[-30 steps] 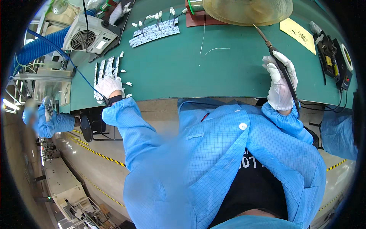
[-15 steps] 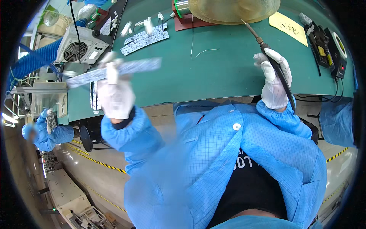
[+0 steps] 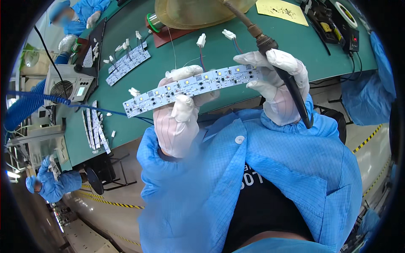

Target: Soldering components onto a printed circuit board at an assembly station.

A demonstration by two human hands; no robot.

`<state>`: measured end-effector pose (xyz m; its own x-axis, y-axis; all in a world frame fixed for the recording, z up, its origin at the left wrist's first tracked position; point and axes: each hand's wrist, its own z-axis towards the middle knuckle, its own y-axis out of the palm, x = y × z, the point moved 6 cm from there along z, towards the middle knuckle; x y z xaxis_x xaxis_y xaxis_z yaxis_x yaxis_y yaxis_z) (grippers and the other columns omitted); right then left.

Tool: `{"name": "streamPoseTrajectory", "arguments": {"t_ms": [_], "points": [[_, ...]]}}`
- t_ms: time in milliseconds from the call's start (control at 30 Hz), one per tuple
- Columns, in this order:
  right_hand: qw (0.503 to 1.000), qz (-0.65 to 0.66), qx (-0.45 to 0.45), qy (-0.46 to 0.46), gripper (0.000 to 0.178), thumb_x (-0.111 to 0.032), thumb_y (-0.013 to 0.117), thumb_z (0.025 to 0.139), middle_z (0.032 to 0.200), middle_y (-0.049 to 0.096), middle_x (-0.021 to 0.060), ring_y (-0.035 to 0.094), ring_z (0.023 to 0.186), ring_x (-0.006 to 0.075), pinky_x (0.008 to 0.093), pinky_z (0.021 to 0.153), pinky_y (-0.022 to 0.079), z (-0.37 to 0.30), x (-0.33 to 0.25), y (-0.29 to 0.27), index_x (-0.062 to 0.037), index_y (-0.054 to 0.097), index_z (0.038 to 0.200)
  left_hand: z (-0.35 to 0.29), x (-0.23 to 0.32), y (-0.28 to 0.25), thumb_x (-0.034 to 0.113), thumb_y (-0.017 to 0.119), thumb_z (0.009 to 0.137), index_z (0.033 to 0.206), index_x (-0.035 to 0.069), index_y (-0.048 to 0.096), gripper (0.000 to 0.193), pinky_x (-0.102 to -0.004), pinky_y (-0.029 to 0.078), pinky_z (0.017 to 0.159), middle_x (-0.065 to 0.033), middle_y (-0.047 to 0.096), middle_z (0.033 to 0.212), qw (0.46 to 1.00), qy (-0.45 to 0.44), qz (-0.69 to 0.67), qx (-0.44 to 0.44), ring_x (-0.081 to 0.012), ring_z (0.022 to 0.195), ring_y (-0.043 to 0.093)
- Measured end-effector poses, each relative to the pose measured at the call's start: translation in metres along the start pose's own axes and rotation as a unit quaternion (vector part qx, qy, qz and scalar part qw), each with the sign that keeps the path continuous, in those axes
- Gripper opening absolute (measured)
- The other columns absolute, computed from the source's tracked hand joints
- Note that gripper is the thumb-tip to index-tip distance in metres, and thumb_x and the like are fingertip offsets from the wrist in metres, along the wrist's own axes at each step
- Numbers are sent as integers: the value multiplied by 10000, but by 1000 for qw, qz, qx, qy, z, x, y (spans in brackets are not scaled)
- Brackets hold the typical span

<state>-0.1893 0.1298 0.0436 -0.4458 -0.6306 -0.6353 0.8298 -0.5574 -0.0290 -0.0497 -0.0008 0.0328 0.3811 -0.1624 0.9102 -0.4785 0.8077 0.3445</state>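
My gloved left hand [image 3: 175,128] grips a long white LED circuit board [image 3: 194,86] across its middle, thumb on the face and fingers behind. The board is held tilted above the table edge, its right end higher. White plug connectors [image 3: 201,40] on thin wires stick out past its far edge. In my gloved right hand [image 3: 284,95] is a soldering iron [image 3: 266,43], its black handle running under the thumb side and its shaft pointing to the far left. The iron's tip is hidden or out of frame. Fingers of the right hand also touch the board's right end.
On the green table [image 3: 122,122] lie more LED boards [image 3: 128,63] with connectors and a stack of strips [image 3: 95,128]. A solder spool [image 3: 155,22] stands beside a yellowish round cover [image 3: 190,14]. Yellow paper [image 3: 282,12] and a black powered unit [image 3: 350,38] sit far right. Co-workers are at left.
My left hand has brought the board rightward in front of me, its face now showing. The right hand has shifted left, keeping the iron, and now touches the board's end. The whole view has shifted.
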Motion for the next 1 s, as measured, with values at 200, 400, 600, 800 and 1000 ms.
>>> {"name": "streamPoseTrajectory", "arguments": {"t_ms": [200,400,600,800,1000], "points": [[996,84,19,3,542,79,640,757,1089,613,220,600,1050,354,470,870,537,-1,4,2,-47,417,1235,1,-6,-1,420,635,847,1294,91,422,594,-464,486,957,-135,483,1257,996,36,-54,-68,-356,1238,436],[987,122,102,34,568,40,671,740,1050,624,221,628,991,349,451,842,548,0,4,2,-37,424,1246,2,-3,8,481,611,843,1144,280,590,362,-499,438,1007,-90,468,1315,935,23,-334,-119,-397,1293,331],[984,164,64,24,552,48,662,750,1038,624,218,633,972,357,455,817,559,1,10,6,-28,428,1244,6,1,4,410,487,939,1032,313,654,214,-546,354,1022,-54,490,1287,905,33,-367,-212,-362,1224,350],[986,164,-1,-16,448,21,683,754,1030,626,236,640,965,354,417,817,561,1,6,15,37,485,1156,7,1,-5,410,372,980,1018,157,628,363,-483,430,898,-62,526,1153,948,37,-261,-179,-325,1053,478],[991,117,40,-49,496,51,669,746,1033,626,233,633,967,361,466,827,546,-1,4,8,-20,459,1190,8,-2,-24,423,330,985,1060,11,553,475,-442,547,763,-152,580,1082,992,24,-123,-11,-285,797,625]]}}
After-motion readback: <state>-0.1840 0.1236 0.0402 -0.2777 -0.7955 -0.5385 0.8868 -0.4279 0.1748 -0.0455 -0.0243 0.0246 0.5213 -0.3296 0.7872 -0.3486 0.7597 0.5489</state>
